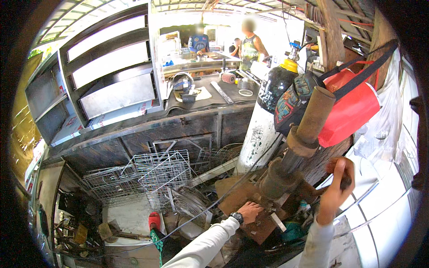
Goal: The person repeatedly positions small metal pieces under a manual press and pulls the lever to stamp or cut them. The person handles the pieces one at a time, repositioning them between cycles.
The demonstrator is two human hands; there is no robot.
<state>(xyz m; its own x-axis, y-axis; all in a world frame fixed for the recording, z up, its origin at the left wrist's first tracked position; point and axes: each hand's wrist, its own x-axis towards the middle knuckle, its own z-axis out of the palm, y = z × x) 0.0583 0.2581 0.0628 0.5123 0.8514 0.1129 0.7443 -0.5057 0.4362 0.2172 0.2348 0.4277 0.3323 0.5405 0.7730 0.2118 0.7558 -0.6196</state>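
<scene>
My left hand [250, 211], with its black wristwatch [237, 217], is lying palm down on a rusty brown flat metal plate [232, 190]; whether its fingertips are pinching anything, I cannot tell. My right hand [338, 187] is curling around what seems to be a dark, rounded handle end [346, 182], higher up and to the right of the left one. The heavy, rust-brown cylindrical steel post [315, 111] I am working at is standing just ahead of my left hand and leaning upward to the right, with its thick rusty lower collar [278, 180] sitting close beyond my fingers.

The worst risk I am seeing is a pinch: if the handle is driving the post and I am pulling before my left fingers are clear, they could be getting caught beneath the collar. A small, pale rectangular strip [278, 222] is lying just right of those fingers and could be slipping off if the plate is tilting. A thin grey cable [205, 208] is curving past the left of my left hand, so my sleeve could be snagging on it. Beyond my right hand, a bright red bag [351, 107] is hanging near the post's top, and its straps could be tangling if anything is swinging.
</scene>
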